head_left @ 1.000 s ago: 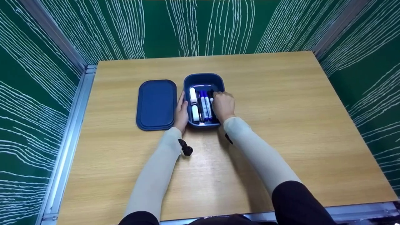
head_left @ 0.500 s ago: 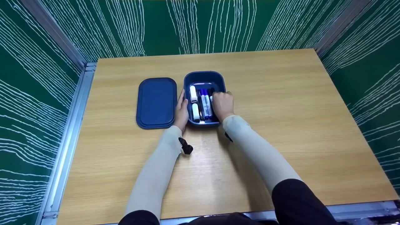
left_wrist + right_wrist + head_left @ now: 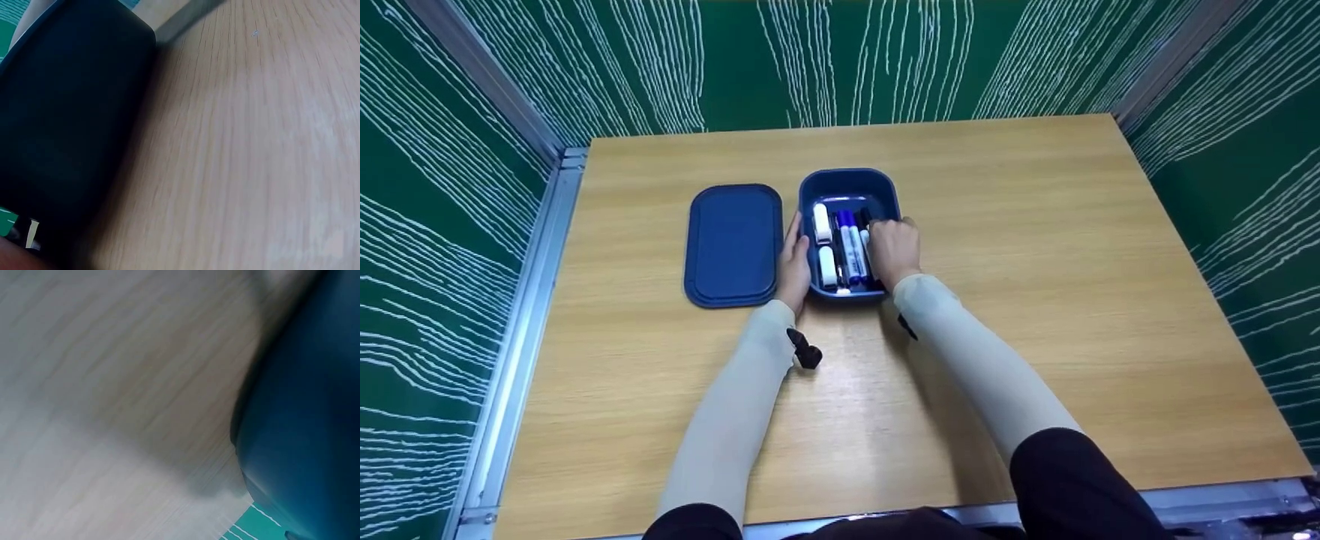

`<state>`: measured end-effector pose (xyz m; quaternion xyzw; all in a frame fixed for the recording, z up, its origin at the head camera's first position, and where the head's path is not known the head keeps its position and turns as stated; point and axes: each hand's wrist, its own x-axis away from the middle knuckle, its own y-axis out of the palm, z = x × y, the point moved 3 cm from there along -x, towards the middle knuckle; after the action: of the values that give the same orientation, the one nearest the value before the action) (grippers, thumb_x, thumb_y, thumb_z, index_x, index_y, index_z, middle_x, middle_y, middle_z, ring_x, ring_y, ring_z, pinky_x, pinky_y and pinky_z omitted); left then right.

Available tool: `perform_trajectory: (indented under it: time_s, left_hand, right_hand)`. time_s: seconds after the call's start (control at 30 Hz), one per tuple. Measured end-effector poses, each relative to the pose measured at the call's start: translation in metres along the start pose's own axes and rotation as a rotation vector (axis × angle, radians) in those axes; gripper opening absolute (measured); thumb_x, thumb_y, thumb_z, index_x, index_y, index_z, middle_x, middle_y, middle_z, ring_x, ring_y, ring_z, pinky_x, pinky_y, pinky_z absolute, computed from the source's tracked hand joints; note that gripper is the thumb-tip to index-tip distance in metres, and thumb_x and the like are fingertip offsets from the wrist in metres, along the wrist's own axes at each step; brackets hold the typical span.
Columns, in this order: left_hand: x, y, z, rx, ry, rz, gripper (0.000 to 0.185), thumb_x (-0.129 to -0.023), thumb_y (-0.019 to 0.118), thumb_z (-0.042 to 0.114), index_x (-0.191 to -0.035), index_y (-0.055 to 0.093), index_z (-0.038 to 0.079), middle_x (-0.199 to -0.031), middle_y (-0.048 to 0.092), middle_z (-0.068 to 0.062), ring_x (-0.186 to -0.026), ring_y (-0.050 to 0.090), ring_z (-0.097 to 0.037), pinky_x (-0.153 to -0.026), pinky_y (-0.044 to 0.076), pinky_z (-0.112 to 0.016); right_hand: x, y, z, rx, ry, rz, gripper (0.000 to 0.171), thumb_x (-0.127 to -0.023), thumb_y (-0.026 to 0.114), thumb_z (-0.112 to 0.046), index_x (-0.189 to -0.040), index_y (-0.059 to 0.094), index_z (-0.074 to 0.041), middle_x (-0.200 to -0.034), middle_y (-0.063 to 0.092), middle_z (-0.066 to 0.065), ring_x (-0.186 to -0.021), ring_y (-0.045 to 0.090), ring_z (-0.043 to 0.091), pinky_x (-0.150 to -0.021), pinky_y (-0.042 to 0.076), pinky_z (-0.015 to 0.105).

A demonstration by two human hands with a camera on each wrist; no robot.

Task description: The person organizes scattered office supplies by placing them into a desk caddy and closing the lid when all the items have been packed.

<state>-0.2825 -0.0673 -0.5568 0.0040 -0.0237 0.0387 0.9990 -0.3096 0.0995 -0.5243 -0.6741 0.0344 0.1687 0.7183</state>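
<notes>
A dark blue open box [image 3: 849, 178] holds two white oblong pieces on its left and blue-capped markers [image 3: 851, 247] to the right of them. My left hand [image 3: 793, 266] lies along the box's left wall, fingers straight and thumb near the rim. Over the right rim reaches my right hand [image 3: 895, 247], its fingers curled at a black-capped marker [image 3: 864, 219] inside. The fingertips are hidden by the hand. In both wrist views the box's outer wall [image 3: 62, 112] fills one side.
Left of the box lies a flat blue lid [image 3: 733, 247] on the wooden table [image 3: 1035, 300]. Green panels with white lines stand behind and at both sides. A metal rail [image 3: 521, 315] runs along the left edge.
The black-capped marker by my right fingers lies straighter beside the blue-capped ones. My right hand has shifted very slightly; the left stays at the box wall. The head view has tilted slightly.
</notes>
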Motion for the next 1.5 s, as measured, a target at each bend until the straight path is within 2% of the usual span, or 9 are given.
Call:
perform_trajectory:
  time_s: [0.43, 0.63, 0.77, 0.87, 0.97, 1.1, 1.23, 1.37, 1.5]
  left_hand:
    - [-0.001, 0.000, -0.001, 0.005, -0.007, 0.002, 0.050, -0.107, 0.035, 0.017, -0.157, 0.027, 0.019, -0.163, 0.025, 0.000, -0.150, 0.020, -0.019, -0.122, 0.017, -0.033]
    - [-0.001, 0.001, 0.000, -0.013, -0.027, -0.002, 0.050, -0.107, 0.035, 0.019, -0.157, 0.027, 0.023, -0.163, 0.024, 0.002, -0.150, 0.019, -0.020, -0.122, 0.016, -0.035]
    - [-0.001, 0.000, 0.000, -0.012, -0.026, -0.005, 0.050, -0.108, 0.034, 0.019, -0.157, 0.027, 0.024, -0.163, 0.024, 0.002, -0.150, 0.019, -0.020, -0.122, 0.016, -0.036]
    - [0.000, 0.000, 0.000, -0.010, -0.027, -0.006, 0.050, -0.108, 0.034, 0.019, -0.157, 0.026, 0.023, -0.163, 0.024, 0.002, -0.151, 0.018, -0.020, -0.122, 0.016, -0.036]
    - [0.000, 0.000, -0.001, -0.006, -0.027, -0.005, 0.050, -0.108, 0.034, 0.019, -0.157, 0.026, 0.023, -0.163, 0.024, 0.002, -0.151, 0.018, -0.020, -0.122, 0.016, -0.036]
    - [0.000, -0.001, -0.002, 0.007, -0.019, -0.001, 0.050, -0.108, 0.035, 0.018, -0.157, 0.027, 0.022, -0.163, 0.024, 0.002, -0.151, 0.018, -0.020, -0.122, 0.016, -0.035]
    - [0.001, 0.000, -0.002, 0.018, -0.013, 0.001, 0.051, -0.107, 0.036, 0.017, -0.157, 0.027, 0.020, -0.163, 0.024, 0.000, -0.151, 0.018, -0.020, -0.122, 0.017, -0.035]
    - [0.001, -0.001, -0.001, -0.036, -0.021, -0.011, 0.051, -0.108, 0.035, 0.018, -0.157, 0.026, 0.024, -0.163, 0.024, 0.000, -0.150, 0.019, -0.021, -0.122, 0.018, -0.036]
    - [0.001, -0.003, 0.006, -0.160, -0.009, -0.042, 0.051, -0.108, 0.035, 0.019, -0.158, 0.025, 0.024, -0.163, 0.025, -0.001, -0.149, 0.022, -0.022, -0.121, 0.021, -0.037]
  right_hand:
    - [0.001, -0.001, 0.002, -0.080, 0.018, 0.043, 0.018, -0.085, 0.060, -0.007, -0.070, 0.069, -0.007, -0.065, 0.070, 0.011, -0.060, 0.066, 0.028, -0.068, 0.046, 0.040]
    - [0.001, -0.003, 0.004, -0.099, 0.027, 0.067, 0.018, -0.084, 0.061, -0.009, -0.068, 0.068, -0.007, -0.064, 0.069, 0.010, -0.060, 0.066, 0.028, -0.066, 0.047, 0.041]
    - [0.002, -0.005, 0.006, -0.186, 0.044, 0.084, 0.015, -0.086, 0.064, -0.012, -0.072, 0.067, -0.006, -0.069, 0.069, 0.011, -0.064, 0.067, 0.030, -0.066, 0.047, 0.042]
    - [0.003, -0.005, 0.010, -0.313, 0.094, 0.100, 0.012, -0.087, 0.067, -0.014, -0.080, 0.068, -0.005, -0.079, 0.070, 0.011, -0.072, 0.067, 0.031, -0.069, 0.048, 0.044]
    - [0.004, -0.005, 0.015, -0.473, 0.178, 0.135, 0.010, -0.088, 0.067, -0.013, -0.093, 0.071, -0.005, -0.098, 0.066, 0.011, -0.091, 0.063, 0.030, -0.076, 0.051, 0.044]
    - [0.003, -0.002, 0.022, -0.644, 0.314, 0.160, 0.036, -0.089, 0.066, -0.008, -0.125, 0.065, -0.006, -0.117, 0.052, 0.014, -0.109, 0.052, 0.028, -0.087, 0.050, 0.040]
    - [0.002, 0.003, 0.027, -0.712, 0.426, 0.093, 0.055, -0.094, 0.062, -0.008, -0.147, 0.046, -0.010, -0.120, 0.047, 0.018, -0.098, 0.055, 0.030, -0.084, 0.050, 0.042]
    - [0.003, 0.004, 0.028, -0.744, 0.466, -0.007, 0.053, -0.098, 0.053, -0.007, -0.150, 0.044, -0.016, -0.118, 0.051, 0.020, -0.080, 0.053, 0.029, -0.074, 0.049, 0.044]
    - [0.001, 0.003, 0.030, -0.771, 0.481, -0.051, 0.054, -0.099, 0.049, -0.005, -0.150, 0.043, -0.018, -0.121, 0.055, 0.019, -0.079, 0.050, 0.028, -0.076, 0.049, 0.043]
